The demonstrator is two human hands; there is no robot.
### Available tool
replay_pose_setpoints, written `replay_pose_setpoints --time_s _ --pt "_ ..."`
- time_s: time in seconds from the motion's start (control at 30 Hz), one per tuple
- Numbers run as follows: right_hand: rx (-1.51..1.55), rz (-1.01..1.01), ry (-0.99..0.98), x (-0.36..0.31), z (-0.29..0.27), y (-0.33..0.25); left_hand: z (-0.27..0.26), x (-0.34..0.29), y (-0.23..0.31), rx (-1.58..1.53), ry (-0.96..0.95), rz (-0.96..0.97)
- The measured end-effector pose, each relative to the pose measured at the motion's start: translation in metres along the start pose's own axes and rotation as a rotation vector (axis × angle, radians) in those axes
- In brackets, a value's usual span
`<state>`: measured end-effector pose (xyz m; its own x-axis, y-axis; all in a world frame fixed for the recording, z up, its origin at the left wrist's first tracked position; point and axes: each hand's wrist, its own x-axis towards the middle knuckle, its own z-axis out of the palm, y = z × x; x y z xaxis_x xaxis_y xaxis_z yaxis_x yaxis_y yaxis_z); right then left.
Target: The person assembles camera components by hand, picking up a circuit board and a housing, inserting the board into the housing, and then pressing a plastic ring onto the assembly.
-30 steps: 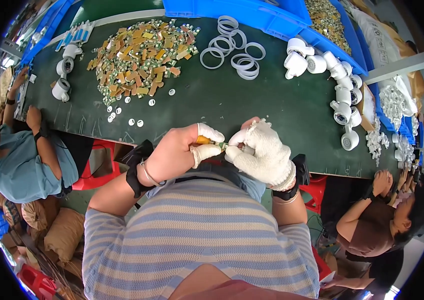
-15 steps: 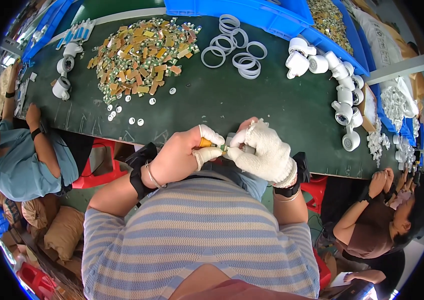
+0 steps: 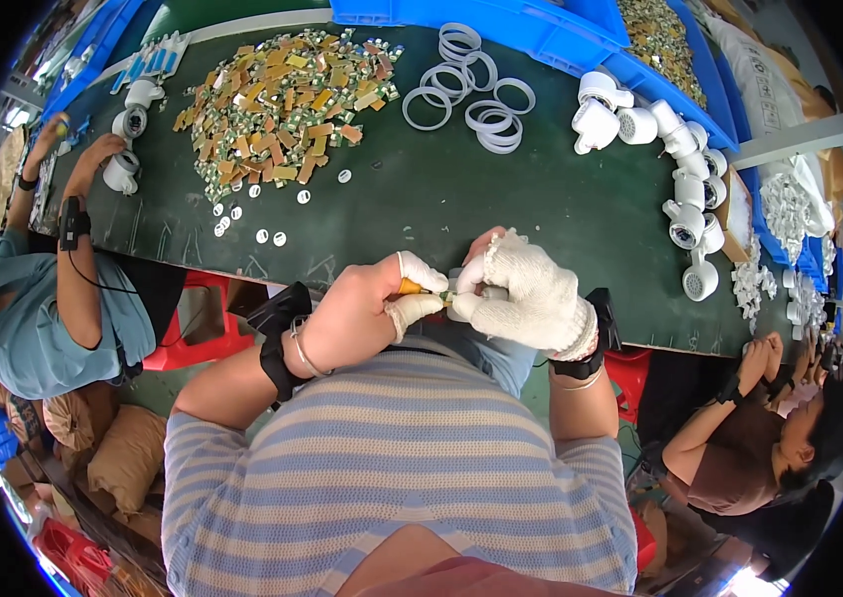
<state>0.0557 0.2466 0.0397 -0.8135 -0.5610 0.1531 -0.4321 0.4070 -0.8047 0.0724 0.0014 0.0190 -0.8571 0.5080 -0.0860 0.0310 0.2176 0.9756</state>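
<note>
Just past the table's near edge, both my hands meet in front of my body. My left hand (image 3: 350, 310), bare except for white covers on thumb and forefinger, pinches a small orange-yellow piece (image 3: 409, 287). A tiny green circuit board (image 3: 446, 297) shows between the fingertips of both hands. My right hand (image 3: 533, 300), in a white knitted glove, is closed with its thumb and forefinger at the board's other end. Something pale beside those fingers is mostly covered by the glove, and I cannot make out what it is.
A heap of small circuit boards (image 3: 287, 104) lies at the far left, with white discs (image 3: 262, 237) near it. Grey rings (image 3: 428, 108) lie at the far middle. White shower-head-like housings (image 3: 685, 224) line the right, by a blue bin (image 3: 581, 35). Co-workers sit on both sides.
My hands hold nearly the same pose, with only a slight shift of the right glove. The co-worker at left has raised an arm and reached toward the white housings there.
</note>
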Motion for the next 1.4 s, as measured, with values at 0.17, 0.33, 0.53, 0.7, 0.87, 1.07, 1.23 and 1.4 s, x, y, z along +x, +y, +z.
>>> replay_pose_setpoints --time_s 0.17,0.33,0.53,0.7,0.87,1.07,1.23,1.4 --pt "-0.122 -0.054 0.204 -0.005 0.009 -0.004 -0.003 0.000 -0.006 -0.162 0.025 -0.068" --pt "-0.287 -0.088 0.136 0.003 0.005 -0.014 -0.006 -0.004 -0.003 -0.036 0.033 0.052" --pt "-0.246 -0.185 0.134 0.007 0.016 -0.005 -0.009 -0.010 0.004 0.286 0.057 0.182" --pt "-0.316 -0.141 0.106 0.003 0.017 -0.008 -0.010 -0.004 0.002 0.044 0.033 0.036" --pt "-0.071 -0.025 0.366 -0.017 0.007 -0.021 -0.085 -0.028 0.053 0.203 0.331 -0.066" --pt "0.068 0.049 0.424 -0.033 0.007 0.003 -0.269 -0.061 0.001 0.722 0.788 -0.086" --pt "-0.584 0.325 0.982 -0.076 -0.045 0.037 -0.269 -0.032 -0.031 0.763 0.809 0.229" --pt "-0.903 0.821 1.212 -0.198 -0.142 0.119 -0.126 -0.010 -0.005 0.497 0.510 0.159"
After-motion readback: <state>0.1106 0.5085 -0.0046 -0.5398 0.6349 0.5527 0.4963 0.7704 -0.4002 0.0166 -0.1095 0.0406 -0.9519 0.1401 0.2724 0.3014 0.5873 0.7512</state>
